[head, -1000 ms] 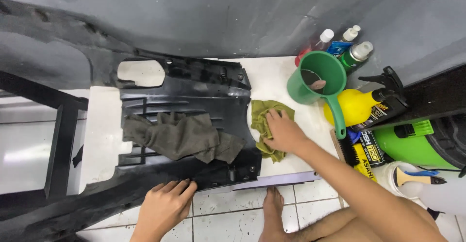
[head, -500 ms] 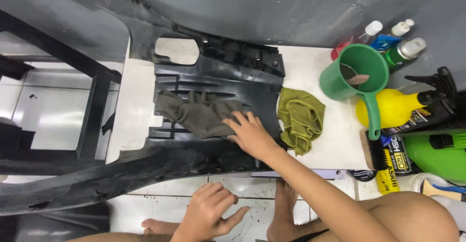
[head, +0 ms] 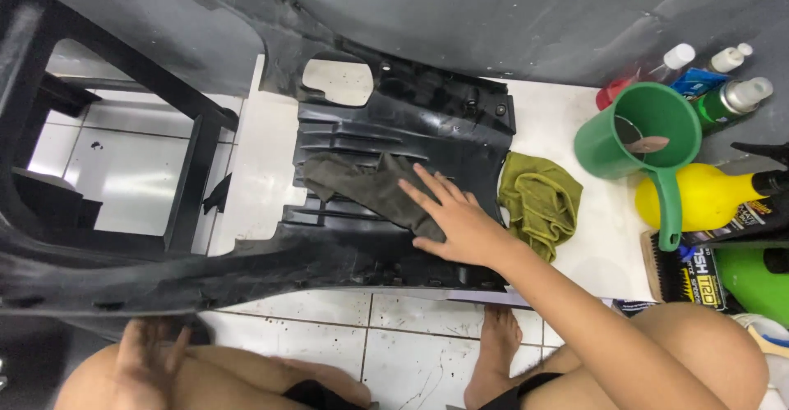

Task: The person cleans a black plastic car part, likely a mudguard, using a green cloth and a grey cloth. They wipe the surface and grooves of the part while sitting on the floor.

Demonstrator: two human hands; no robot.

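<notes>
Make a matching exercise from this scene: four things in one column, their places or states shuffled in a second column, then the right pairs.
Things:
1. grey rag
2. green rag
3. green jug
4. left hand

Places or states:
A. crumpled on the white floor beside the black panel
B. standing next to the yellow spray bottle
C. under the right hand, on the black panel
D. at the panel's near edge, by the knee, blurred

Pairs: 1-C, 2-A, 3-B, 4-D
</notes>
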